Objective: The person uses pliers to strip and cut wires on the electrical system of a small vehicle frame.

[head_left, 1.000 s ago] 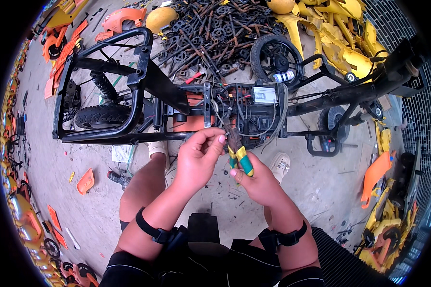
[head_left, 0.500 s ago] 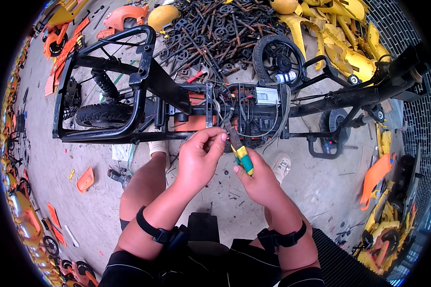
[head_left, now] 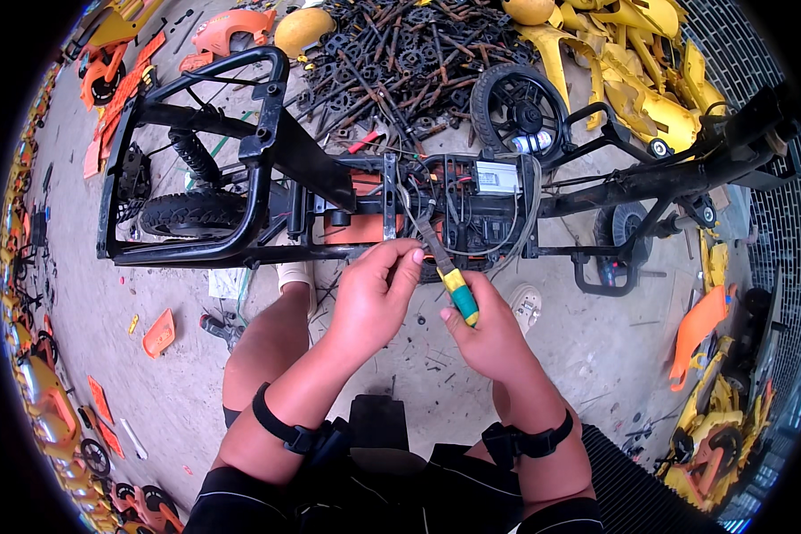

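Note:
My right hand [head_left: 488, 331] is wrapped round the yellow-and-green handles of a pair of pliers [head_left: 457, 292]. Their dark metal jaws point up and left among the wires in the middle of a black scooter frame [head_left: 316, 173]. Close to the jaws, my left hand [head_left: 371, 296] has thumb and forefinger pinched together at the frame's near rail. What sits in that pinch is too small to make out. Just beyond the hands lie grey and black cables [head_left: 403, 201], and a silver box [head_left: 497, 177] is mounted to their right in the frame.
Behind the frame rises a heap of rusty metal parts [head_left: 392, 67], with a loose wheel [head_left: 519, 114] beside it. Yellow body panels [head_left: 659, 98] are piled at the far right. An orange panel [head_left: 158, 334] lies on the floor at left. My legs are under the near side.
The pliers' handles have come together, where they were spread before. My right hand has shifted slightly right and down; my left hand stays nearly in place.

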Action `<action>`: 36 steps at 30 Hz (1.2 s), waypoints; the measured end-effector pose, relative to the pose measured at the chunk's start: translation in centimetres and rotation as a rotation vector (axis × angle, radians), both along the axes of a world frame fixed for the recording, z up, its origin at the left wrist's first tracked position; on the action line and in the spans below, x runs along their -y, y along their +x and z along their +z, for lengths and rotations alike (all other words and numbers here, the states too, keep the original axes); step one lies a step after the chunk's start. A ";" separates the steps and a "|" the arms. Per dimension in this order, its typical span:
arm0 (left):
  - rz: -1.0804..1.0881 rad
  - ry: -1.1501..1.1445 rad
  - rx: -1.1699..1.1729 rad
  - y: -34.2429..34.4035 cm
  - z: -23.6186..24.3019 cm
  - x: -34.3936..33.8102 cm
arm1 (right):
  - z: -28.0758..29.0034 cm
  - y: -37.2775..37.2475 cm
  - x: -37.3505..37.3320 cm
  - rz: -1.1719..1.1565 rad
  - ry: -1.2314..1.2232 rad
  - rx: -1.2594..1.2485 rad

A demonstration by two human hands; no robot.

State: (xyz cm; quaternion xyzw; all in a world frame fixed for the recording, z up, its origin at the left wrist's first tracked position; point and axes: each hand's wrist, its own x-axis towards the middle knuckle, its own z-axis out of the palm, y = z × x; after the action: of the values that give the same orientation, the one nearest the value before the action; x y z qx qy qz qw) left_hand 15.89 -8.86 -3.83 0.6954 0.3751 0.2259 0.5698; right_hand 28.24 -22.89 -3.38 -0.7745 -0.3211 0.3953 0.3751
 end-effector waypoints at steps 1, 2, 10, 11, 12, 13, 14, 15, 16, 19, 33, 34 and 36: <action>-0.009 0.020 -0.009 0.0 0.2 0.0 | 0.0 0.0 0.0 -0.009 0.002 -0.021; -0.019 0.039 -0.018 0.0 0.5 0.0 | -0.1 0.1 0.0 -0.012 -0.002 0.002; -0.031 0.196 -0.018 -0.3 1.0 0.0 | -0.8 0.7 0.4 -0.002 0.032 0.099; -0.031 0.191 -0.032 -0.3 0.9 0.0 | -1.3 0.8 0.6 -0.082 0.031 0.047; -0.033 0.185 -0.042 -0.3 0.9 0.0 | -2.1 1.1 0.9 -0.164 0.029 -0.002; -0.011 0.213 -0.058 -0.6 0.8 0.0 | -2.5 1.5 1.2 -0.241 0.028 -0.055; 0.010 0.240 -0.074 -1.2 0.7 -0.2 | -2.3 3.1 1.5 -0.363 0.089 -0.104; 0.049 0.147 -0.087 -1.8 0.6 -0.2 | -1.8 5.6 1.9 -0.482 0.148 -0.153; 0.076 0.070 -0.081 -2.2 0.5 -0.3 | -1.0 7.2 1.9 -0.605 0.215 -0.192; 0.014 0.066 -0.037 -2.5 0.8 -0.7 | 0.6 6.6 3.4 -0.521 0.281 -0.302; 0.010 0.006 0.104 -1.7 -0.4 0.0 | -0.4 -0.3 0.9 -0.037 0.065 -0.479; 0.011 0.014 0.097 -1.6 -0.4 0.1 | -0.5 -0.4 0.9 -0.029 0.059 -0.462; 0.011 0.032 0.082 -1.5 -0.2 0.2 | -1.0 -0.6 1.1 -0.008 0.049 -0.399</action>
State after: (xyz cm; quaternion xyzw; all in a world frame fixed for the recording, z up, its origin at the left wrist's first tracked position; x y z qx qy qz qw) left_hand 14.42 -9.07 -4.04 0.6923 0.3518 0.2634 0.5723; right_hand 27.61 -23.99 -4.36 -0.6727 -0.2469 0.5317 0.4515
